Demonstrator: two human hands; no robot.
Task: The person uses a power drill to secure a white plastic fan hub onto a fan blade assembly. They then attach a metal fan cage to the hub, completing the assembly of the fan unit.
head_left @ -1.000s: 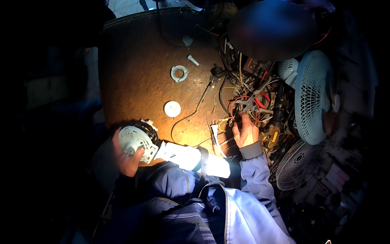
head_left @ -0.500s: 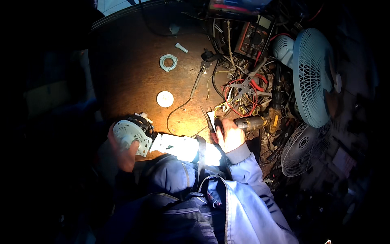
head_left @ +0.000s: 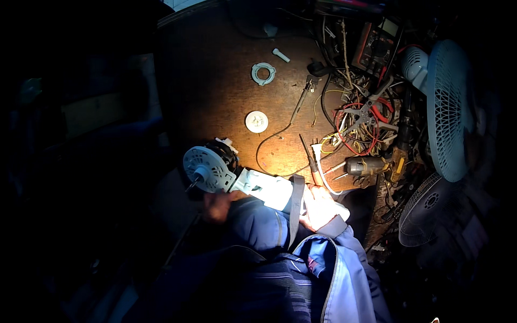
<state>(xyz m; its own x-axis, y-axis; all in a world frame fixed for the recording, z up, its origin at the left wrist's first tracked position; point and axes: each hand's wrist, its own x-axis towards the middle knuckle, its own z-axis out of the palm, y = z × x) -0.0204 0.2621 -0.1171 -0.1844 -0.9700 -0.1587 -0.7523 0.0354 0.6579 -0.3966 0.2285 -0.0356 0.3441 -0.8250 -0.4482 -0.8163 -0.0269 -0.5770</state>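
Note:
The white fan body (head_left: 269, 189) lies across my lap at the table's near edge, with a dark strap over it. At its left end sits the pale motor housing (head_left: 207, 171), a thin shaft sticking out of its front and the dark motor behind. My right hand (head_left: 321, 207) is closed round the body's right end, brightly lit. My left hand (head_left: 217, 207) is just below the motor housing, dark and blurred; its fingers cannot be made out. Beyond the right hand lie a red-handled tool (head_left: 310, 158) with a thin dark tip and a white plug (head_left: 317, 148) with its cord.
On the table (head_left: 215, 91) lie a pale ring (head_left: 256, 68), a white round disc (head_left: 257, 122) and a pale pin (head_left: 280, 55). At right are tangled wires, grey pliers (head_left: 365, 114), a power drill (head_left: 366, 166), a multimeter (head_left: 375, 47), a blue fan (head_left: 447, 110) and a fan grille (head_left: 428, 207).
My left hand has let go of the motor housing's front and dropped below it. My right hand has moved from beside the red-handled tool onto the fan body. The view has shifted left.

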